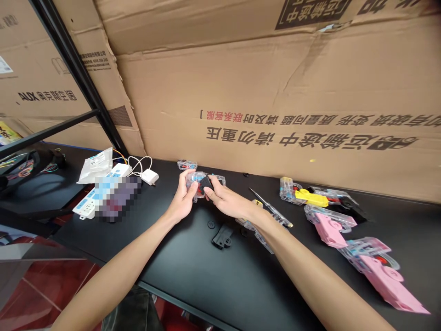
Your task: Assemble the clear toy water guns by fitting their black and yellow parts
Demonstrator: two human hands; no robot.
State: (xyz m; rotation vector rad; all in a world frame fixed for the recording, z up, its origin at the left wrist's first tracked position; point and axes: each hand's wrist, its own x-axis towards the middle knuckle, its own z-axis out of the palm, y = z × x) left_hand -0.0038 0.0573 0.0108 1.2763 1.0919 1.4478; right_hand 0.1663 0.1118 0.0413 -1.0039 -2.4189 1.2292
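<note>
Above the black table, my left hand (pixel 182 197) is closed around a transparent plastic toy gun (pixel 195 176) with blue and red parts inside. My right hand (pixel 223 196) grips a black plastic piece (pixel 206 183) and presses it against the toy gun's side. The fingers cover much of both. Nearer to me on the table lies another black plastic piece (pixel 222 236), with a small black ring (pixel 211 224) beside it. Behind my hands rests a further clear plastic toy piece (pixel 187 164). A screwdriver (pixel 272 208) and clear parts lie partly behind my right forearm.
Toy guns with pink (pixel 330 230), pink (pixel 387 280) and yellow (pixel 312 197) parts lie at right. A white power strip (pixel 86 204), a plastic bag (pixel 96 166) and a charger (pixel 149 176) are at left. Cardboard (pixel 241 82) walls the table's back edge.
</note>
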